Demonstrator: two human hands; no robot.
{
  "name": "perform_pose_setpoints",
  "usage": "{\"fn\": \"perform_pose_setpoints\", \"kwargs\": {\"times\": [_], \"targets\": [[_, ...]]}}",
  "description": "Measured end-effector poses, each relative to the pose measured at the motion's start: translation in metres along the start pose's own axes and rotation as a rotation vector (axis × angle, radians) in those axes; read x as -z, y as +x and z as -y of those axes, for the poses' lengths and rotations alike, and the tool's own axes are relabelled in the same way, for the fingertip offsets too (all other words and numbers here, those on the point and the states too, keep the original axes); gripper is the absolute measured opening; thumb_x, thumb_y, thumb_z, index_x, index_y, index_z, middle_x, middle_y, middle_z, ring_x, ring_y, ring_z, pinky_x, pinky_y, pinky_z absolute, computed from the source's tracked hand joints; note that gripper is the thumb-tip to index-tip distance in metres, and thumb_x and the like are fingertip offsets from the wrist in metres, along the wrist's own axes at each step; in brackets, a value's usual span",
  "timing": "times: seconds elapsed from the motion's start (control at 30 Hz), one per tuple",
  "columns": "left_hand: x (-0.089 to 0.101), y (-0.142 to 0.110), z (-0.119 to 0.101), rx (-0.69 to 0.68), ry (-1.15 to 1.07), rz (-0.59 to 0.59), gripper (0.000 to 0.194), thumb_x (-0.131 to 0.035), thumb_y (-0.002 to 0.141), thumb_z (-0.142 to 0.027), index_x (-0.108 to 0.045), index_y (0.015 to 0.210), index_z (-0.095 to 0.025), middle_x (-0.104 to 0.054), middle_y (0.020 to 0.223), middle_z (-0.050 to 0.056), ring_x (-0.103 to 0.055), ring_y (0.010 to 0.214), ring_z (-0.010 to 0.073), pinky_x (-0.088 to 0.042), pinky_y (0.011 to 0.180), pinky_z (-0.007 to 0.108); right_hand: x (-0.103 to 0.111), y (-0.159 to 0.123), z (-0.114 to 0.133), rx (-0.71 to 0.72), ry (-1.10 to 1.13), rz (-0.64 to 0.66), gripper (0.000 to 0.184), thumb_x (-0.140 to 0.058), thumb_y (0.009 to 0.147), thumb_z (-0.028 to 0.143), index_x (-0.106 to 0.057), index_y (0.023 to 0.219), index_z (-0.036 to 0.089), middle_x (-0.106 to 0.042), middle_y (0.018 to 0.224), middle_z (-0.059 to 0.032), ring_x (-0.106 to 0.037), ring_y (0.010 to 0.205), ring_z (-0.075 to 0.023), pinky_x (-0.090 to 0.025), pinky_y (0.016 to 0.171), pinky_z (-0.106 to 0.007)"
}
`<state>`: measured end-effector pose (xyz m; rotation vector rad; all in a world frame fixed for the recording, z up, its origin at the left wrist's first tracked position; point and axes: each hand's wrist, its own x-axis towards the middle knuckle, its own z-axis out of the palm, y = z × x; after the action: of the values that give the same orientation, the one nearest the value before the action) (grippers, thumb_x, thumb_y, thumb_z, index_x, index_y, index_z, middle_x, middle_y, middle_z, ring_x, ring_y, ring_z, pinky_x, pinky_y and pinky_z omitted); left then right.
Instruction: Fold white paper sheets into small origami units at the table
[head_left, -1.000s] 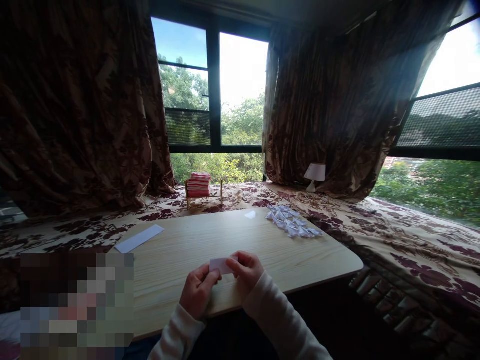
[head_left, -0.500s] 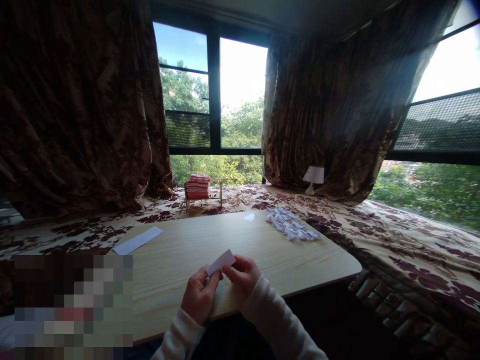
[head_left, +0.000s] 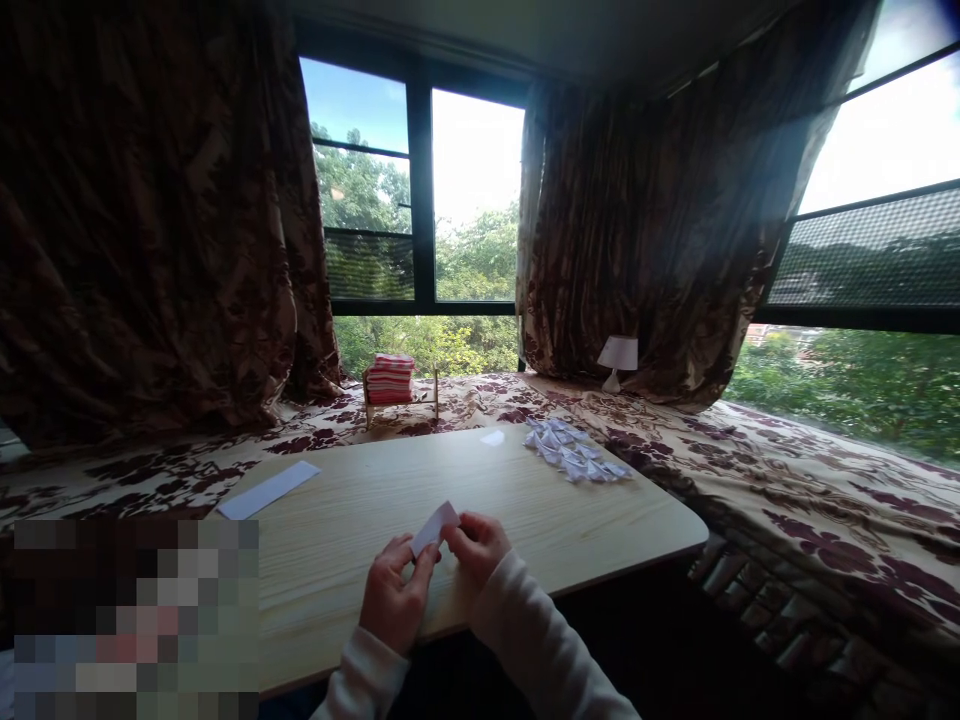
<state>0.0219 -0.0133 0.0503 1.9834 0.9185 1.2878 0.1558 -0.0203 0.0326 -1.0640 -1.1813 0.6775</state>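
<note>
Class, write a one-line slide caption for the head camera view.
Two hands hold a small piece of white paper over a pale wooden table, near folded white pieces.

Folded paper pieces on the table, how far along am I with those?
Looks done: the folded white pieces clustered at the table's far right. In hand: a small paper held by the left hand and right hand, not yet shaped like those. Seemingly left: the flat white paper strip at the table's left; whether one sheet or several, I can't tell.
</note>
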Motion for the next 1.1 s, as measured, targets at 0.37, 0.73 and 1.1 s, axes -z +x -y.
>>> {"fn": "perform_pose_setpoints", "kwargs": {"times": [0.37, 0.73, 1.1], "targets": [[-0.002, 0.002, 0.001, 0.098, -0.082, -0.047, 0.029, -0.056, 0.07, -0.04, -0.069, 0.072, -0.015, -0.066, 0.081, 0.007, -0.059, 0.082, 0.0229, -0.044, 0.075, 0.029, -0.016, 0.01, -0.003, -0.038, -0.004, -0.344, 0.031, -0.052, 0.067, 0.041, -0.052, 0.046, 0.018, -0.04, 0.041, 0.0044, -0.034, 0.042, -0.0088, -0.027, 0.041, -0.023], [0.004, 0.005, 0.003, 0.216, -0.119, -0.022, 0.031, -0.056, 0.069, -0.042, -0.065, 0.064, -0.014, -0.062, 0.058, 0.002, -0.057, 0.064, 0.0202, -0.043, 0.064, 0.029, -0.011, 0.007, 0.004, -0.061, 0.1, -0.13, 0.038, -0.057, 0.065, 0.048, -0.052, 0.047, 0.016, -0.045, 0.041, 0.0029, -0.039, 0.041, -0.0085, -0.031, 0.042, -0.022], [0.0, 0.004, -0.004, 0.203, -0.169, 0.002, 0.03, -0.057, 0.071, -0.038, -0.068, 0.081, -0.012, -0.067, 0.067, 0.004, -0.061, 0.074, 0.0223, -0.046, 0.072, 0.029, -0.009, 0.005, 0.002, -0.023, 0.066, -0.075, 0.032, -0.061, 0.064, 0.043, -0.052, 0.051, 0.016, -0.047, 0.045, 0.0035, -0.04, 0.045, -0.0092, -0.033, 0.046, -0.023]]}}
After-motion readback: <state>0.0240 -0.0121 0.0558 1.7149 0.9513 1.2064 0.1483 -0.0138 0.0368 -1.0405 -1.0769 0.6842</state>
